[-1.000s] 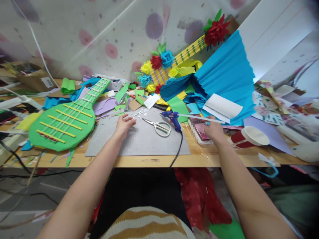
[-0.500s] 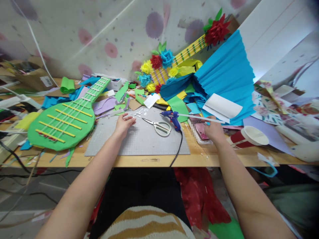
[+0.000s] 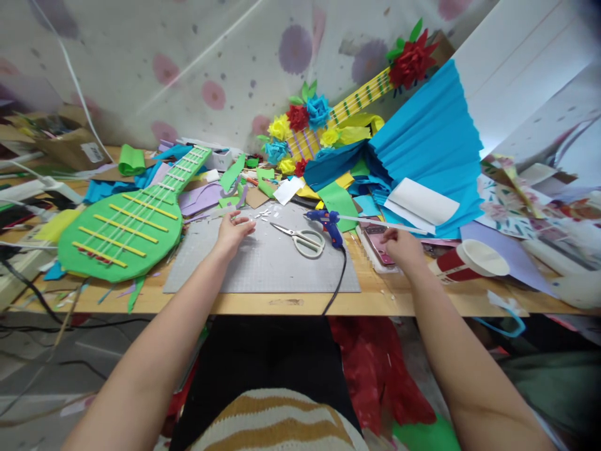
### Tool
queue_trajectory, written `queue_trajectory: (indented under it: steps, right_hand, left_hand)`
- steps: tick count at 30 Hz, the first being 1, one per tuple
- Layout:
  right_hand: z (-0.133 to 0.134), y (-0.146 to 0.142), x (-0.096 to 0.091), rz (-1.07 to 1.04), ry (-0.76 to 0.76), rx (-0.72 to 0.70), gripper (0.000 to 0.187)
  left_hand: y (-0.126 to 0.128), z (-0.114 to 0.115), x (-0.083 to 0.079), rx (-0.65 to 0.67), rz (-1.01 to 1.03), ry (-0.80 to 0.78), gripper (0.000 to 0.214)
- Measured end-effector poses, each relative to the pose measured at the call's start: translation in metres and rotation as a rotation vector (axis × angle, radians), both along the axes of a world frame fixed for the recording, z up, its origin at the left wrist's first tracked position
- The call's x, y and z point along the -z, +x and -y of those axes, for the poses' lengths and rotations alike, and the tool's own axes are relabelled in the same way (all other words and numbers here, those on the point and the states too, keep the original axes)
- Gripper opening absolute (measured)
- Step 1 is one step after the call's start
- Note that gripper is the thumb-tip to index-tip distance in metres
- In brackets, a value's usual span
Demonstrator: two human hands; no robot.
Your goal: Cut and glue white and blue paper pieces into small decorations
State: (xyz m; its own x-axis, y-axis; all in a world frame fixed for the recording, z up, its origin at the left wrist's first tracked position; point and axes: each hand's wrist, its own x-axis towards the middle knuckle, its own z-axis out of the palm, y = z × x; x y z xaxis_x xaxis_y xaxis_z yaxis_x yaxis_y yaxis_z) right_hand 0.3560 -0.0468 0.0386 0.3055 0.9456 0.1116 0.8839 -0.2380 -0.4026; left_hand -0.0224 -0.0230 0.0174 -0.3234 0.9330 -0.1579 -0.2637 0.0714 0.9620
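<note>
My left hand [image 3: 232, 233] hovers at the left of the grey cutting mat [image 3: 253, 275], fingers apart and holding nothing. Small white bits [image 3: 263, 215] lie just beyond its fingertips. My right hand [image 3: 404, 249] is over the right end of a phone [image 3: 377, 243], its fingers curled in and drawn together. Nothing shows in them; whether a fingertip touches the screen I cannot tell. White-handled scissors [image 3: 307, 242] rest on the mat, blades pointing left. Beside them lies a blue hot glue gun [image 3: 331, 227], with a long white glue stick [image 3: 369, 222] passing just behind my right hand.
A green paper lute [image 3: 119, 235] lies at the left. A yellow paper guitar [image 3: 303, 144] with paper flowers leans at the back. Blue crepe paper [image 3: 427, 144] and green scraps [image 3: 338, 199] spread behind the mat. A red-and-white paper cup [image 3: 469, 260] stands tilted-looking at the right.
My right hand has shifted slightly, its fingers curling in more, and a little more of the phone shows. My left hand keeps its pose. The whole view has moved slightly.
</note>
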Motion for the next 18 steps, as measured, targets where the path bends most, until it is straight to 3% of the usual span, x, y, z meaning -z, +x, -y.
queue_trajectory:
  steps: [5, 8, 12, 15, 18]
  right_hand:
    - [0.009, -0.036, 0.000, 0.009, -0.084, -0.247, 0.014]
    - [0.004, -0.058, 0.011, -0.034, 0.017, -0.341, 0.015]
    - [-0.009, -0.080, 0.025, -0.076, 0.191, -0.313, 0.023]
    - [-0.017, -0.093, 0.029, -0.106, 0.228, -0.263, 0.039]
    - [-0.026, -0.102, 0.029, -0.093, 0.227, -0.275, 0.037]
  left_hand:
    - [-0.007, -0.016, -0.002, 0.054, -0.334, 0.069, 0.063]
    - [-0.004, -0.021, -0.004, 0.105, -0.544, 0.114, 0.068]
    - [0.005, -0.021, -0.006, 0.190, -0.673, 0.154, 0.067]
    - [0.009, -0.022, -0.004, 0.216, -0.719, 0.163, 0.067]
    - [0.009, -0.028, 0.001, 0.246, -0.845, 0.189, 0.068]
